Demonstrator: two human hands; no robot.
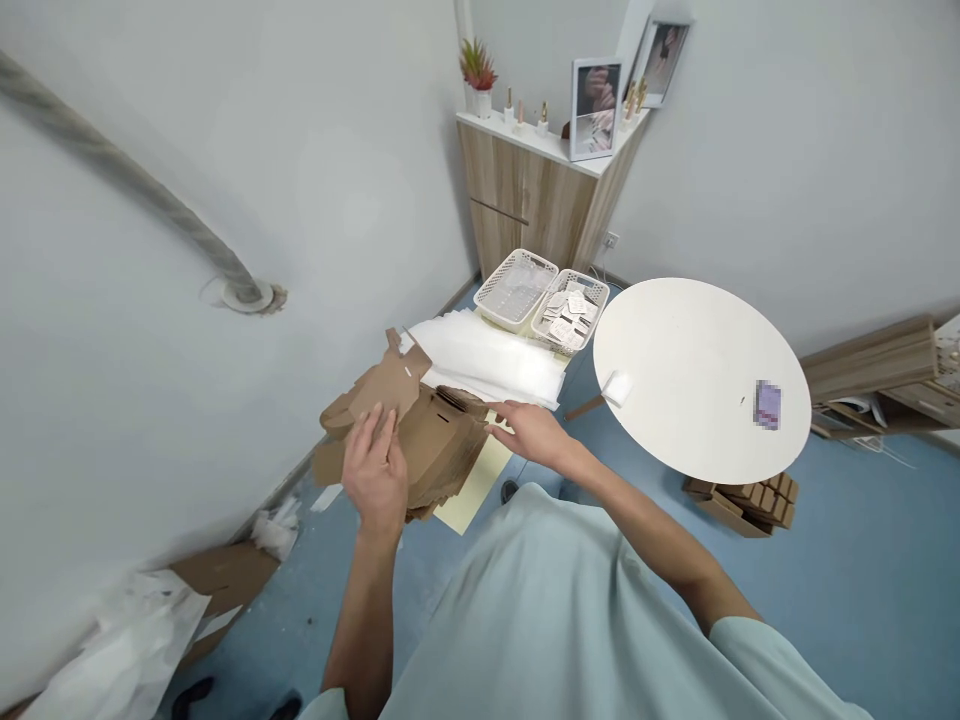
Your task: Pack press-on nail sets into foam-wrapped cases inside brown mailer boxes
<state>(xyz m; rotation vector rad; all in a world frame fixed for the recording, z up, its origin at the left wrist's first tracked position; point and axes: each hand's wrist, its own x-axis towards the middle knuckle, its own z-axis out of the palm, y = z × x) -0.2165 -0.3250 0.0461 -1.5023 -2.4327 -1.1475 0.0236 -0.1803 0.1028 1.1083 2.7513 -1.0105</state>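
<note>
A stack of flat brown cardboard box blanks lies low before me, beside the wall. My left hand rests on an upper blank with its fingers stretched over the surface. This blank has raised flaps at its far end. At the stack's right edge is my right hand, thumb and forefinger apart, fingertips touching or very near the cardboard. Anything under the left palm is hidden. White foam sheets are piled just behind the stack.
Two white baskets stand beyond the foam, one with small cards. A round white table is on the right, above a carton of brown boxes. A corner cabinet stands behind; plastic wrapping lies lower left.
</note>
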